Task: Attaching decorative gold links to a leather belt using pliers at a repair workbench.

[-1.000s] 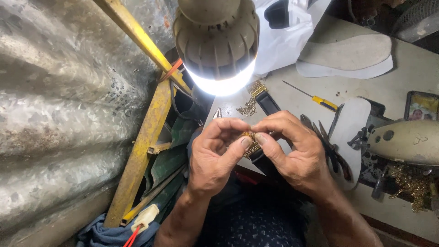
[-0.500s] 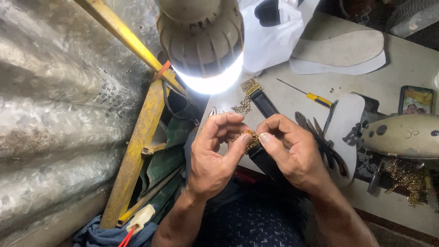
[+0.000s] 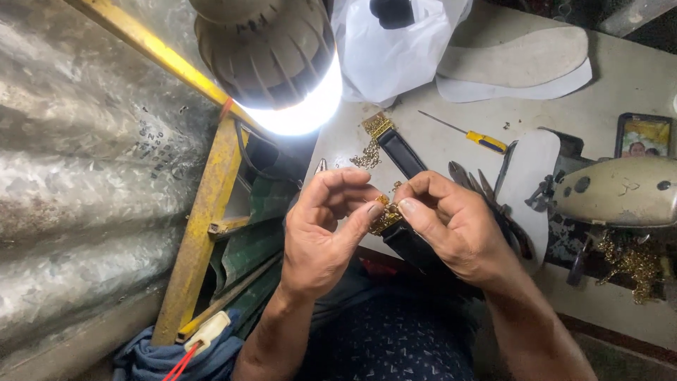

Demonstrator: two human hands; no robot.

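Head view: my left hand and right hand meet fingertip to fingertip, both pinching the small gold chain piece between them, above the black strap running away across the tabletop.

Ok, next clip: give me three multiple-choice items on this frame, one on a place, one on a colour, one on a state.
1. Where does the screwdriver lie?
A. on the worktable
B. on the floor
C. in the right hand

2. What colour is the screwdriver's handle?
A. red
B. yellow
C. green

3. What state is the lamp in?
A. lit
B. dark
C. broken apart

Answers:
1 A, it rests on the pale tabletop beyond the hands.
2 B, the grip is yellow.
3 A, its dome glows white above the left hand and right hand, which pinch a gold chain piece.
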